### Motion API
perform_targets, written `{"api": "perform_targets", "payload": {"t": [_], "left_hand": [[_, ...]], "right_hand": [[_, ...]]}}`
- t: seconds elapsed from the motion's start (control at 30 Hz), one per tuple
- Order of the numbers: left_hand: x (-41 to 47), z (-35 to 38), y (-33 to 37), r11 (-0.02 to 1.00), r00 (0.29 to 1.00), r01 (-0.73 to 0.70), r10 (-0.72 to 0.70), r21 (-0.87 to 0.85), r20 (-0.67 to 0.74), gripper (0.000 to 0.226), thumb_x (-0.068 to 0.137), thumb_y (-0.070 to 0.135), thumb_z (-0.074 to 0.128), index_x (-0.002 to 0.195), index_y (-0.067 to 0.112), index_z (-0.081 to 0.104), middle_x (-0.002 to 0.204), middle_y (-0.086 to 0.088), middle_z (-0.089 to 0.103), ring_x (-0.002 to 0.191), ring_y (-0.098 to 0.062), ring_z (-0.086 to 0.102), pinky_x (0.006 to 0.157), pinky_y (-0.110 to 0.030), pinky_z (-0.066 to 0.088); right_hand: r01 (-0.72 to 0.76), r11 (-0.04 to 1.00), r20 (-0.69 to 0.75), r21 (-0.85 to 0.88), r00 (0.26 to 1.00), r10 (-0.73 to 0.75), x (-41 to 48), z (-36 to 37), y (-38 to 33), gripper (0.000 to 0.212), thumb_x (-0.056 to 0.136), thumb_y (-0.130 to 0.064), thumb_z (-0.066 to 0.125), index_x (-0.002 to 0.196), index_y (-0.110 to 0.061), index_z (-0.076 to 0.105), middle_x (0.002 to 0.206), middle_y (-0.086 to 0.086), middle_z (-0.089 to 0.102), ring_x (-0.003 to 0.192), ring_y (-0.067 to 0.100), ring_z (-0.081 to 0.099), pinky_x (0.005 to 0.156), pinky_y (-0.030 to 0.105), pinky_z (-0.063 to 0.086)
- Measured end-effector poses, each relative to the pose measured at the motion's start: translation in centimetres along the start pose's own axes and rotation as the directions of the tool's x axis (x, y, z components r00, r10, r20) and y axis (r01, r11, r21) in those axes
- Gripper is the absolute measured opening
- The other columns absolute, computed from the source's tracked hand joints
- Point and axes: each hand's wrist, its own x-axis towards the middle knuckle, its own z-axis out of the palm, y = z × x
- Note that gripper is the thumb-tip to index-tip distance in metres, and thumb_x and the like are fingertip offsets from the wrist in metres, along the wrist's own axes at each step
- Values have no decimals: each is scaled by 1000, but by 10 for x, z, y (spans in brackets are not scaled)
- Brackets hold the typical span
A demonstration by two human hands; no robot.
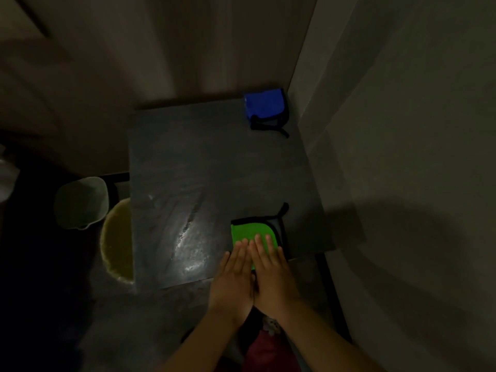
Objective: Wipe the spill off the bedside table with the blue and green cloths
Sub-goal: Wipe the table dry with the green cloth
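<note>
Both hands, left hand (pixel 233 280) and right hand (pixel 271 275), lie flat and open on the green cloth (pixel 251 232); the blue cloth (pixel 264 104) sits far back on the table (pixel 204 157)

Dark grey streaked bedside table (pixel 214 157) — blue cloth (pixel 264 104) and bright green cloth (pixel 249 230), both black-edged.

Two cloths on one worktop (pixel 214 157): one blue cloth (pixel 264 106), one green cloth (pixel 251 230). Two hands: left hand (pixel 233 280), right hand (pixel 273 277). Beside the worktop, two containers: one pale bucket (pixel 80 201), one yellowish basin (pixel 116 242)
</note>
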Motion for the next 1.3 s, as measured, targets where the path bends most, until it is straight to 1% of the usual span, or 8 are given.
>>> {"api": "perform_targets", "payload": {"t": [0.2, 0.6, 1.03, 1.07, 1.1, 1.17, 1.23, 1.3], "left_hand": [[-6, 2, -3, 1000, 1000, -8, 7, 28, 17, 61, 98, 31, 18, 139, 14, -24, 152, 0, -25, 139, -16, -27, 116, -34, -18], [2, -8, -19, 1000, 999, 22, -21, 19, -36, 60, 100, 30, 19, 146, 12, -14, 158, -4, -15, 146, -15, -17, 117, -32, -15], [-63, -11, -89, 996, 996, 77, -75, 41, -50, 60, 99, 31, 20, 148, 13, -10, 156, -2, -16, 146, -16, -15, 117, -34, -16], [-66, -13, -94, 995, 994, 87, -83, 49, -77, 61, 99, 30, 26, 149, 11, -1, 157, -4, -9, 147, -17, -7, 119, -36, -11], [-71, -18, -98, 993, 992, 94, -87, 71, -95, 61, 95, 29, 36, 149, 8, 15, 157, -9, 8, 147, -19, 10, 121, -38, 0], [-80, -24, -107, 993, 990, 99, -92, 60, -105, 55, 83, 28, 52, 134, 7, 50, 142, -11, 48, 132, -21, 46, 117, -38, 16], [-88, -31, -116, 993, 992, 106, -103, 43, -78, 51, 82, 29, 45, 125, 8, 60, 132, -9, 59, 123, -19, 55, 111, -31, 12], [-95, -35, -127, 989, 990, 140, -138, 50, -29, 54, 82, 30, 36, 124, 8, 61, 131, -9, 60, 122, -19, 56, 112, -33, 10]], "right_hand": [[-4, 1000, 15, -1, 1000, 4, -4, 5, -3, 74, 92, -32, 33, 147, -21, -14, 151, -3, -29, 139, 23, -32, 116, 38, -18], [10, 1000, 8, -17, 1000, -10, 16, -4, -18, 74, 95, -26, 38, 149, -20, -12, 151, -1, -30, 139, 24, -32, 116, 40, -17], [93, 996, 28, -7, 995, -93, 14, 35, -100, 75, 92, -32, 33, 149, -22, -14, 154, -3, -27, 137, 20, -36, 113, 37, -23], [100, 995, 25, -8, 995, -99, 15, 38, -105, 75, 92, -33, 33, 149, -23, -14, 153, -4, -28, 137, 20, -36, 112, 36, -24], [105, 994, 21, -8, 994, -105, 16, 40, -112, 74, 92, -33, 33, 149, -23, -14, 153, -5, -29, 138, 19, -36, 112, 35, -25], [113, 994, 18, -4, 993, -113, 18, 45, -125, 74, 92, -31, 33, 149, -23, -14, 152, -6, -29, 138, 18, -35, 110, 34, -27], [123, 992, 28, -6, 992, -123, 21, 48, -138, 74, 92, -31, 33, 149, -23, -14, 153, -5, -29, 137, 19, -36, 111, 35, -26], [132, 991, 36, -8, 991, -132, 24, 49, -151, 74, 92, -31, 33, 149, -21, -13, 153, -4, -28, 137, 20, -37, 112, 36, -24]]}}
